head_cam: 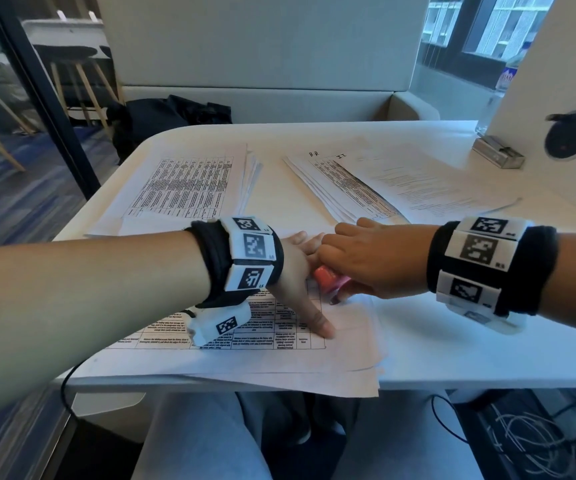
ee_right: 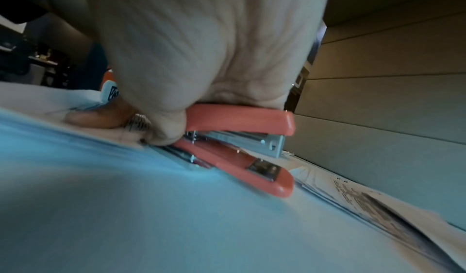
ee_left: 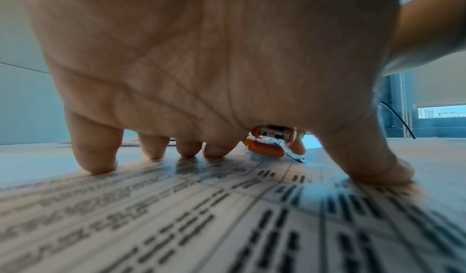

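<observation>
A coral-orange stapler [head_cam: 328, 278] sits at the upper right corner of a printed paper stack [head_cam: 245, 355] near the table's front edge. My right hand [head_cam: 359, 261] grips the stapler from above, fingers curled over its top. In the right wrist view the stapler [ee_right: 242, 121] shows its metal magazine, and its top arm stands apart from the base at the mouth end. My left hand [head_cam: 295, 271] lies just left of it, fingers spread and straight, pressing the sheets flat. From the left wrist, the fingertips [ee_left: 98, 165] touch the printed sheet [ee_left: 227, 217], with the stapler [ee_left: 267, 147] beyond them.
Two more printed stacks lie farther back, one at the left [head_cam: 182, 188] and one at the right [head_cam: 383, 181]. A small metal-grey staple box [head_cam: 498, 152] and a water bottle [head_cam: 503, 88] stand at the far right by a white panel. A black bag [head_cam: 169, 119] lies on the seat behind.
</observation>
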Available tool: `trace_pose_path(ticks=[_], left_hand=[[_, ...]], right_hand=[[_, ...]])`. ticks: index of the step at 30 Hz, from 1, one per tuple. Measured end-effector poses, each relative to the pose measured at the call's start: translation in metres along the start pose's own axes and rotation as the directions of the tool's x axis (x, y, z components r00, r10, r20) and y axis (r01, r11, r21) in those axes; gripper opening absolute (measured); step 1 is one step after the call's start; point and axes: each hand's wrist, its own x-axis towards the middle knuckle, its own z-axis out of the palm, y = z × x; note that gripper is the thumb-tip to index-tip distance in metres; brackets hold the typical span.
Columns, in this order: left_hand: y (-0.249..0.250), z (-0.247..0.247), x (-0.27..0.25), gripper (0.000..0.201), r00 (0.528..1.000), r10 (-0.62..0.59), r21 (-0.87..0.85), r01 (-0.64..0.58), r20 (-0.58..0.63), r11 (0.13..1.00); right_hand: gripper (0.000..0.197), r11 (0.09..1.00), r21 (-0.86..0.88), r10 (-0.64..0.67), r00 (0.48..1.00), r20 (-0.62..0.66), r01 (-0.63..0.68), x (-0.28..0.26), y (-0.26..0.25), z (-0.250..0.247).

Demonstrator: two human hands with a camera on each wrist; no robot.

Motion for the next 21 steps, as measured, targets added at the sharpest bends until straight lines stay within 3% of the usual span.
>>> trace_pose_path(ticks=[2, 5, 10, 14, 17, 21], left_hand=[[0.001, 0.000, 0.000, 0.086, 1.000, 0.008, -0.010, -0.008, -0.004, 1.000], [-0.002, 0.002, 0.003, 0.088, 1.000, -0.017, -0.031, 0.016, -0.011, 0.999], [-0.007, 0.005, 0.008, 0.081, 0.999, 0.030, -0.057, -0.030, -0.016, 0.998], [-0.005, 0.002, 0.005, 0.083, 0.999, 0.033, -0.009, -0.033, 0.003, 0.999], [-0.009, 0.006, 0.012, 0.097, 1.000, 0.024, 0.012, -0.024, 0.007, 1.000], [-0.012, 0.009, 0.019, 0.101, 1.000, 0.014, 0.018, -0.014, 0.026, 1.000]], right_hand=[[0.049, 0.997, -0.054, -0.070, 0.989, -0.130, 0.063, -0.001, 0.002, 0.000], [0.039, 0.983, -0.098, -0.175, 0.950, -0.257, 0.154, -0.001, 0.002, 0.001], [0.033, 0.965, -0.185, -0.225, 0.944, -0.239, 0.183, -0.001, 0.001, -0.003], [0.016, 0.952, -0.202, -0.279, 0.922, -0.269, 0.229, -0.003, 0.001, -0.001], [0.017, 0.945, -0.219, -0.304, 0.901, -0.310, 0.243, -0.004, 0.002, 0.001], [0.019, 0.918, -0.257, -0.372, 0.878, -0.302, 0.301, -0.007, 0.003, 0.003]])
